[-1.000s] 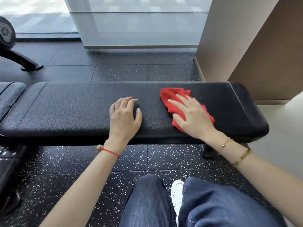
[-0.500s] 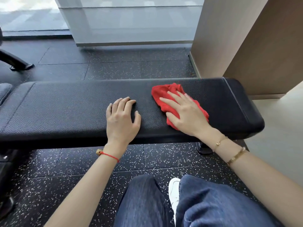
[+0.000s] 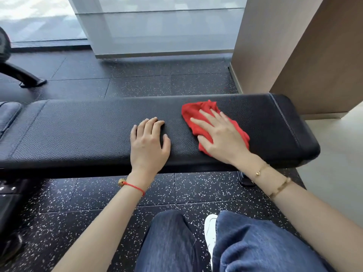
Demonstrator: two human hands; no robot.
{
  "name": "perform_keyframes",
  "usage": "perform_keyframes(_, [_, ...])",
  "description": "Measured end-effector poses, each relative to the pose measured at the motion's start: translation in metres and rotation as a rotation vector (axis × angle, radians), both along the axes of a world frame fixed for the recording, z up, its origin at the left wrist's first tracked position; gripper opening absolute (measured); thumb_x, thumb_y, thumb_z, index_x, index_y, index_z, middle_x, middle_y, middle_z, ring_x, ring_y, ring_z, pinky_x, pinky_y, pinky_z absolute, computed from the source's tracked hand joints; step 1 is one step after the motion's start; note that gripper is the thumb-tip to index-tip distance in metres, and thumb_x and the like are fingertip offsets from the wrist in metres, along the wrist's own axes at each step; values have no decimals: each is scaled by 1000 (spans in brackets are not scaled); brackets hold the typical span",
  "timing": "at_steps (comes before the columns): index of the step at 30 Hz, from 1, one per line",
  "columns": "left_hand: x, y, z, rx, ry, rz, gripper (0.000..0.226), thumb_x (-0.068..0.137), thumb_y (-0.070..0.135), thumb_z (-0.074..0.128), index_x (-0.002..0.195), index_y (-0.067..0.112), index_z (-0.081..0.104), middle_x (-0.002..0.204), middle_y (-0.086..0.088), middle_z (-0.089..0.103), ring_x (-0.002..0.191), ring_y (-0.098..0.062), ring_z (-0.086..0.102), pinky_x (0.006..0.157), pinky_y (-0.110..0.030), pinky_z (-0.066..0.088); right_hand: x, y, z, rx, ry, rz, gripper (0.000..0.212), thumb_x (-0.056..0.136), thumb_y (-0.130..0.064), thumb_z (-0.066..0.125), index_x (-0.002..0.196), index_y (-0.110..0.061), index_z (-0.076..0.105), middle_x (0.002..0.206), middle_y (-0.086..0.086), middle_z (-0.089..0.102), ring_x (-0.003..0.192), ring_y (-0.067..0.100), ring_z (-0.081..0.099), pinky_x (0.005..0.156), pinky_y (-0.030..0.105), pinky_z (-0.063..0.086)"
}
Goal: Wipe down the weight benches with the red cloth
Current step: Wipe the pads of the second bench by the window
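Right hand (image 3: 222, 135) hides much of the red cloth (image 3: 198, 112); bench (image 3: 88, 130) perhaps runs past left edge.

Black weight bench (image 3: 88, 132) — right hand (image 3: 222, 136) flat on red cloth (image 3: 198, 112); left hand (image 3: 148, 146) resting beside — speckled floor (image 3: 196, 191) beneath.

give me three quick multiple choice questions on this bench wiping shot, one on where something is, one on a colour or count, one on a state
1. Where is the red cloth on the weight bench?
A. toward its right end
B. at its far left end
C. on the floor

2. How many gold bracelets are on the right wrist?
A. none
B. two
C. four

3. How is the left hand?
A. gripping the cloth
B. raised in the air
C. resting on the pad, holding nothing

Answers: 1 A, the cloth lies under the right hand near the right end. 2 B, two gold bands show. 3 C, its fingers lie on bare black pad.
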State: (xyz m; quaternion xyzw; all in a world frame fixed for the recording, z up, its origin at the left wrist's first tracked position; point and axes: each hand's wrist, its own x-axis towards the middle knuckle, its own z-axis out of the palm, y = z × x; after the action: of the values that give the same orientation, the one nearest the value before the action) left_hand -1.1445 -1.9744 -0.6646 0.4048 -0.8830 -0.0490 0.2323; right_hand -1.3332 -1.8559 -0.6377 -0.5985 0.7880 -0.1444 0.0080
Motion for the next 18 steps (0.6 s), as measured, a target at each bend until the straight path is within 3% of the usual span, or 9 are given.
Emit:
perform_keyframes(2, [2, -1, -1, 1, -5, -6, 45, 94, 35, 43, 133, 16, 56, 143, -2, 53, 137, -25, 43, 119, -47, 24, -5, 18, 0, -18, -21, 5, 55, 87, -43, 46, 141, -37, 47, 156, -4, 37, 147, 22, 27, 123, 43, 14])
perform_keyframes(5, [2, 1, -1, -1, -7, -9, 47, 95, 35, 41, 134, 15, 56, 144, -4, 53, 138, -25, 42, 119, -48, 24, -42, 31, -3, -5, -5, -169, 53, 90, -41, 46, 143, -37, 45, 157, -2, 35, 146, 26, 28, 123, 45, 14])
perform_keyframes(10, [-1, 3, 1, -2, -7, 4, 46, 93, 32, 43, 132, 13, 57, 143, -6, 54, 136, -28, 44, 118, -51, 25, -81, -7, 5, 31, -28, -413, 52, 93, -36, 48, 145, -32, 44, 159, 2, 30, 148, 27, 22, 123, 44, 8])
perform_keyframes(14, [-1, 3, 0, -3, -1, 8, 45, 93, 32, 43, 131, 13, 58, 142, -5, 55, 136, -27, 44, 118, -51, 26, -30, -35, 5, 47, -14, -166, 53, 93, -38, 50, 145, -34, 43, 160, 0, 29, 148, 27, 22, 123, 41, 8])
perform_keyframes(18, [0, 4, 0, 0, 2, 9, 45, 92, 32, 43, 131, 14, 58, 143, -5, 54, 136, -27, 45, 118, -49, 26, 8, -4, 3, 13, -31, 85, 53, 89, -38, 52, 142, -36, 47, 157, -5, 34, 148, 21, 24, 124, 39, 9])
